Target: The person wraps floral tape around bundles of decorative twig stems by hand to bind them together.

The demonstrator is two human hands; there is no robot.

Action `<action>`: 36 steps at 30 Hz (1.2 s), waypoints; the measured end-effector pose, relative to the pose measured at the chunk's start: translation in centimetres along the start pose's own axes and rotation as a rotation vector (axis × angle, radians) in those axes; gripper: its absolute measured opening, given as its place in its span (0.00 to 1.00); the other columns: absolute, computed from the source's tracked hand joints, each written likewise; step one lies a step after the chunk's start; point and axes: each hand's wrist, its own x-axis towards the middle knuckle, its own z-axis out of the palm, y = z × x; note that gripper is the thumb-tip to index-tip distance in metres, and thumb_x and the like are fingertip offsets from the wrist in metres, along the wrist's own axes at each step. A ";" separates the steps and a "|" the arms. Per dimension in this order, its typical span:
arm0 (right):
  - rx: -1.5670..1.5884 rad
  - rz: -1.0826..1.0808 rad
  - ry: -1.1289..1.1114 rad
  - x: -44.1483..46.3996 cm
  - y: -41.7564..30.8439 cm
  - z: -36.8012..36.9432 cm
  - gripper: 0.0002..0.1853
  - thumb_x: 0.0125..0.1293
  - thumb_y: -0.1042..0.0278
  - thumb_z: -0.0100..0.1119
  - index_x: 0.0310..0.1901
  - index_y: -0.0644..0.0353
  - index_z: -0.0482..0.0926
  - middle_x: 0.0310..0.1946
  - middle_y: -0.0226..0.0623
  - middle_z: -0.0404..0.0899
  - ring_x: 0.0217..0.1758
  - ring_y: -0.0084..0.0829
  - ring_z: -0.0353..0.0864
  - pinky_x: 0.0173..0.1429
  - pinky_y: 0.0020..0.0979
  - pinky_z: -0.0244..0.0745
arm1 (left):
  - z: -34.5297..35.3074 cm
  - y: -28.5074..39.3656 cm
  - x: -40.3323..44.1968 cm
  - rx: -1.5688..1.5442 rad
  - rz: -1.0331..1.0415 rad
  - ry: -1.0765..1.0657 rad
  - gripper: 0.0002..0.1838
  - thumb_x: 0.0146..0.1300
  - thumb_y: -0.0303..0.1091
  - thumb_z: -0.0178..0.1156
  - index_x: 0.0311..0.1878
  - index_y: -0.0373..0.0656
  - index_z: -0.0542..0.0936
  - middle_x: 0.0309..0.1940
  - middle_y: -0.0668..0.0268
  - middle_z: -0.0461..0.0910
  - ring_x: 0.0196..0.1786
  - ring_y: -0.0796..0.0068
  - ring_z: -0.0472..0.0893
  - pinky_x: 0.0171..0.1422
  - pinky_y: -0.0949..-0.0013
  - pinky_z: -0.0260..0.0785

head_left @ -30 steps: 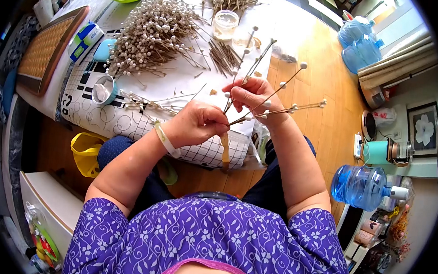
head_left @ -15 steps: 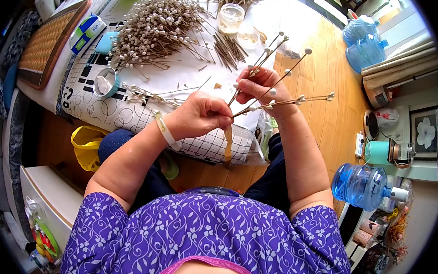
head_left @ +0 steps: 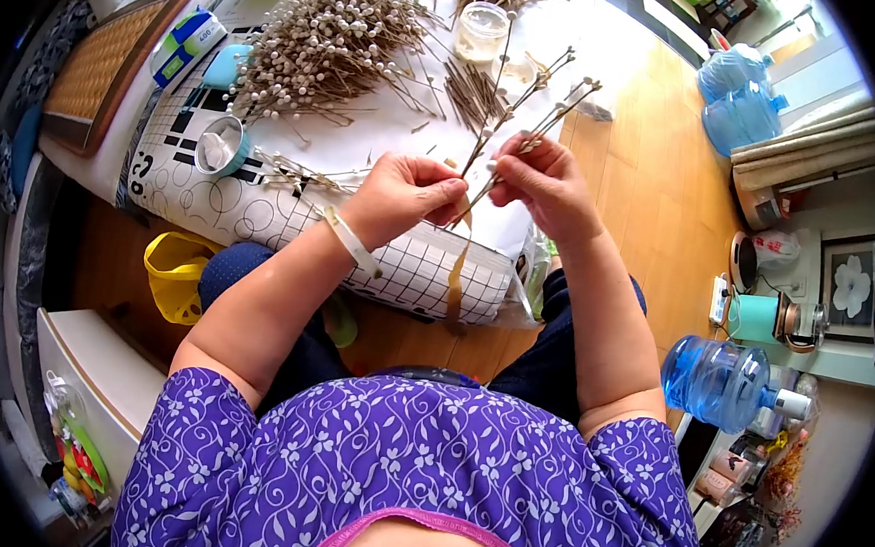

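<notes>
My left hand (head_left: pixel 402 199), with a pale bangle on its wrist, pinches thin brown budded stems (head_left: pixel 488 131) near their lower ends. From its fingertips a strip of brownish tape (head_left: pixel 456 280) hangs past the table edge. Close on the right, my right hand (head_left: pixel 551 188) is closed on another budded twig (head_left: pixel 565 109), whose lower end crosses below the left fingertips. Left of my hands, a few loose budded twigs (head_left: pixel 308 177) lie on the patterned cloth. Whether the tape sticks to the stems is hidden by my fingers.
A big heap of white-tipped stems (head_left: pixel 326 46) covers the table's far left. Short cut sticks (head_left: pixel 476 97), a clear tub (head_left: pixel 481 31) and a blue-rimmed tub (head_left: pixel 222 147) also stand there. A yellow basket (head_left: pixel 174 275) is below; a water bottle (head_left: pixel 716 383) lies to the right.
The stems, fanned out together before, now stand in two groups, one in each hand. The right hand has turned and moved slightly down, and its twig now points more steeply upward.
</notes>
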 end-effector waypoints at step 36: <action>-0.131 0.008 0.038 1.0 1.0 0.7 0.07 0.59 0.69 0.56 0.35 0.64 0.77 0.23 0.32 0.77 0.20 0.19 0.76 0.25 0.20 0.73 | 0.9 0.6 -0.2 0.261 0.021 0.109 0.07 0.60 0.27 0.53 0.37 0.34 0.76 0.24 0.67 0.77 0.21 0.84 0.73 0.24 0.81 0.69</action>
